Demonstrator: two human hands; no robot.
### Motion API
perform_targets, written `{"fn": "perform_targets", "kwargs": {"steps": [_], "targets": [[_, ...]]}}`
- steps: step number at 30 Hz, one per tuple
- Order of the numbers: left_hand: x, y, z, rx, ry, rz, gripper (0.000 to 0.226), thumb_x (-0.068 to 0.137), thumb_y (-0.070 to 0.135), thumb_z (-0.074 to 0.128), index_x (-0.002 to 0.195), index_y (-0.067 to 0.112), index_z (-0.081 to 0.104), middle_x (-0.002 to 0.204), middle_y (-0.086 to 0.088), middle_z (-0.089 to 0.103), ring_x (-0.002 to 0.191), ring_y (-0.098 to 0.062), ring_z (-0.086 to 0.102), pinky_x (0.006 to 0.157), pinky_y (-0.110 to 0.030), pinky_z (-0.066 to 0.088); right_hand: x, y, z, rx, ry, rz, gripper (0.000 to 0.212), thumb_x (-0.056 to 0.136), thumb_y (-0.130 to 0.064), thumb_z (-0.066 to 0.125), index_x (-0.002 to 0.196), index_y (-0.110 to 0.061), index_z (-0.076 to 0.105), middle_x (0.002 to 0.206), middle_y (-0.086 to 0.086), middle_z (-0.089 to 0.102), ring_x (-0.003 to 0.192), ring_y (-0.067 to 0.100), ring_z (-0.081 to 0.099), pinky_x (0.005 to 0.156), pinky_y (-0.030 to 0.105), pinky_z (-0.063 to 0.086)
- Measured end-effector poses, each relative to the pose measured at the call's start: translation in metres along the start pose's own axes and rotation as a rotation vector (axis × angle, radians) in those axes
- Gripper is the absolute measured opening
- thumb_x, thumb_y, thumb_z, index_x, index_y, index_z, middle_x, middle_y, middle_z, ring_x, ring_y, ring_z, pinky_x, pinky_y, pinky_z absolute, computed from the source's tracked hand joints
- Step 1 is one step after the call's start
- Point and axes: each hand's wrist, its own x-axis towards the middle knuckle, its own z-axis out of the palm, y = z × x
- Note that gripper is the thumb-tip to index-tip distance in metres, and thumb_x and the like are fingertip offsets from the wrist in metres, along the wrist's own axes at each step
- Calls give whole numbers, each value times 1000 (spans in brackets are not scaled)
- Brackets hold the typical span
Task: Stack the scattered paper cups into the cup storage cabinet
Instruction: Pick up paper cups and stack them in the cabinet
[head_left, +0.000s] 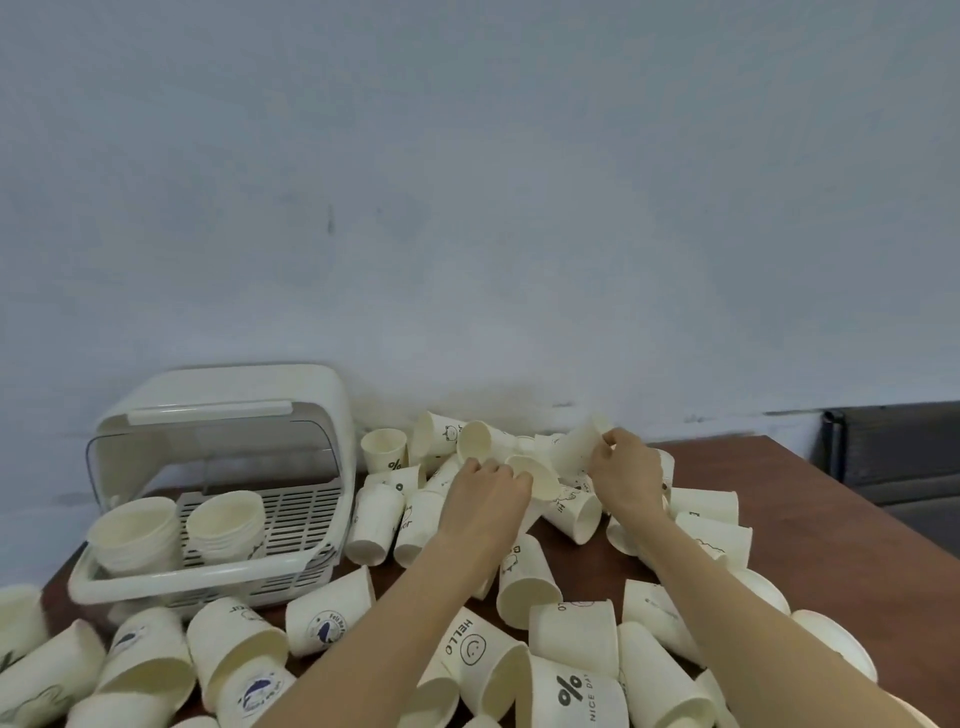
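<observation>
At the back of the brown wooden table (789, 499), the person's right hand (626, 462) is pinching a tilted cream paper cup (582, 441) while the left hand (485, 493) is gripping another open-mouthed cream cup (535, 475). Aligning rim with base squarely before nesting should avoid crumpling. Well to the left, the white plastic storage cabinet (218, 488) is standing lid-up, holding two cup stacks (182, 525).

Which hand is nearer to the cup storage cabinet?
Left. The left hand holds a cup beside the cup storage cabinet; the right hand is farther right.
</observation>
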Motion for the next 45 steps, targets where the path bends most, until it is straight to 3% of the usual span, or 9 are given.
{"fn": "perform_targets", "kwargs": {"steps": [7,12,18,30,33,40,45], "targets": [[-38,-24,-31,-59,77,-87,14,94,17,44,101,16,56,97,-4,63,96,-25,55,86,-34,35,-45,-37,-13,-266,21,-329,20,93,-10,40,106,-14,55,70,7,60,69,30,53,62,39,44],[-69,-50,-53,-52,110,-175,18,96,20,40,105,16,56,103,-4,64,100,-25,54,86,-36,35,-76,-70,-16,-266,-37,-442,18,96,-13,37,106,-14,53,75,8,63,74,30,56,62,39,42],[-111,-84,-71,-53,116,-256,19,97,24,37,100,18,54,101,-3,64,97,-24,55,83,-34,36,-105,-104,-6,-224,-73,-521,17,94,-12,39,100,-13,55,73,5,59,70,28,55,62,40,45],[-163,-139,-85,-63,161,-390,23,99,29,35,98,20,56,100,1,65,92,-21,56,72,-31,31,-149,-162,15,-228,-140,-699,21,97,-18,39,106,-15,58,81,4,63,79,25,55,67,41,50],[-174,-155,-84,-65,165,-446,20,99,28,35,92,21,52,96,2,65,88,-21,57,71,-32,34,-155,-175,27,-220,-146,-722,24,98,-20,38,107,-15,60,81,4,64,79,25,57,67,41,50],[-195,-198,-81,-74,177,-555,24,98,29,37,99,17,59,99,-1,63,89,-22,58,71,-32,44,-166,-208,61,-192,-195,-773,25,99,-23,39,105,-14,61,84,5,66,80,25,57,68,41,49],[-208,-226,-74,-37,201,-622,23,97,26,39,89,15,57,91,-3,64,80,-25,55,63,-31,36,-173,-229,92,-171,-234,-791,24,97,-23,40,101,-12,61,82,7,66,79,28,59,68,42,49]]}}
